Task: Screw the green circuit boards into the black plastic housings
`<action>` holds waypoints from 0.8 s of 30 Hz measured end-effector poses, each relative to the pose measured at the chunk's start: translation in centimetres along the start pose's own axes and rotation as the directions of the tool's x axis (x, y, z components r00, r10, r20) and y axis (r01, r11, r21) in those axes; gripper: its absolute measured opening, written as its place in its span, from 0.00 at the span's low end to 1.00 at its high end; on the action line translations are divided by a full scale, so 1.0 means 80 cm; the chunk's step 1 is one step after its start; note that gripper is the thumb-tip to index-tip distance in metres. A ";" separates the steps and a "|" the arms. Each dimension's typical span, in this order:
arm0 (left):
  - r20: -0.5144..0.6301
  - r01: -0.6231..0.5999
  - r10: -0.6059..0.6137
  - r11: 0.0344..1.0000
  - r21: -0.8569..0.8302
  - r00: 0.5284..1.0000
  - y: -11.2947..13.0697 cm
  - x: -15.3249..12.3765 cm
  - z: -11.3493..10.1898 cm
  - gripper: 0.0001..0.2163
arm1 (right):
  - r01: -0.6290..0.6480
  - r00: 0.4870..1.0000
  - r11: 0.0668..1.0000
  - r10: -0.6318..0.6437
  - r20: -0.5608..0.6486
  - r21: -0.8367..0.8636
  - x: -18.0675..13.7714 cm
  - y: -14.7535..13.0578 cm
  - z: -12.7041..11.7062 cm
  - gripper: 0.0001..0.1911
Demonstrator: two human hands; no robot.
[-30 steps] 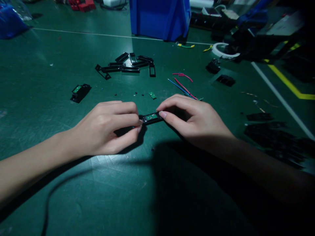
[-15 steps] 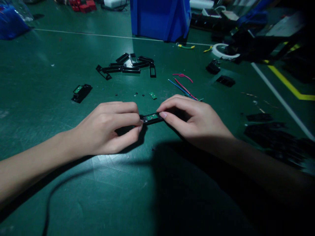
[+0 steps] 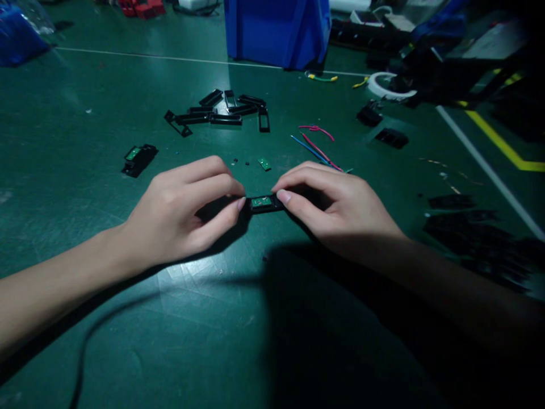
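A slim black plastic housing [image 3: 267,211] lies on the green surface between my hands, with a small green circuit board [image 3: 261,202] set in it. My left hand [image 3: 187,207] has its thumb and forefinger closed at the housing's left end; the fingers cover that tip. On the opposite end, the thumb and fingertips of my right hand [image 3: 336,204] pinch the housing. A loose green board [image 3: 264,164] rests just beyond. Further left stands a black part with a green board [image 3: 138,159] in it.
Several black frames [image 3: 225,120] lie scattered farther back, in front of a blue bin [image 3: 276,34]. Red and blue wires [image 3: 317,150] lie beyond my right hand. A white tape roll [image 3: 389,85] and dark parts [image 3: 472,233] are on the right. A dark cable-like line [image 3: 85,335] curves at lower left.
My left hand has shifted slightly, its knuckles higher and its fingertips repositioned at the housing's left end. The housing has turned a little and sits more level. My right hand is nearly unchanged.
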State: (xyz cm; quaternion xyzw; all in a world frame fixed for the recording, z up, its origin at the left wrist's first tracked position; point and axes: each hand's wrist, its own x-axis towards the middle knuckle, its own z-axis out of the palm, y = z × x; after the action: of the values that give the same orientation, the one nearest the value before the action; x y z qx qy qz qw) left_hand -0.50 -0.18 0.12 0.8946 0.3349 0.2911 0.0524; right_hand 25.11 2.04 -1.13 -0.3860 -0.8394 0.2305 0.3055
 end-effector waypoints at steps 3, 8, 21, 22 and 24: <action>0.020 0.028 -0.028 0.999 0.015 0.999 0.000 0.000 0.000 0.10 | -0.004 1.000 1.000 0.004 -0.004 -0.002 0.001 -0.001 0.001 0.06; 0.087 0.045 -0.049 0.998 0.044 0.995 -0.002 0.000 -0.001 0.13 | 0.028 1.000 0.999 -0.028 0.005 -0.023 0.001 -0.002 0.001 0.06; 0.145 0.070 -0.069 0.998 -0.005 0.987 -0.005 0.001 0.000 0.12 | 0.065 0.994 0.997 -0.067 0.086 0.031 0.002 0.004 -0.001 0.11; 0.144 0.070 -0.068 0.997 -0.008 0.987 -0.005 0.001 0.000 0.12 | 0.060 0.994 0.998 -0.062 0.093 0.030 0.002 0.004 -0.001 0.10; 0.143 0.068 -0.065 0.998 -0.018 0.988 -0.006 0.001 0.001 0.12 | 0.052 0.994 0.998 -0.055 0.098 0.028 0.002 0.004 -0.001 0.10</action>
State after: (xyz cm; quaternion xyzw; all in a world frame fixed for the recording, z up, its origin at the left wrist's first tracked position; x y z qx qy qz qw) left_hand -0.70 0.20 -0.03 0.9008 0.3565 0.2286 0.0961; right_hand 25.22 2.35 -1.21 -0.3475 -0.8605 0.2519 0.2745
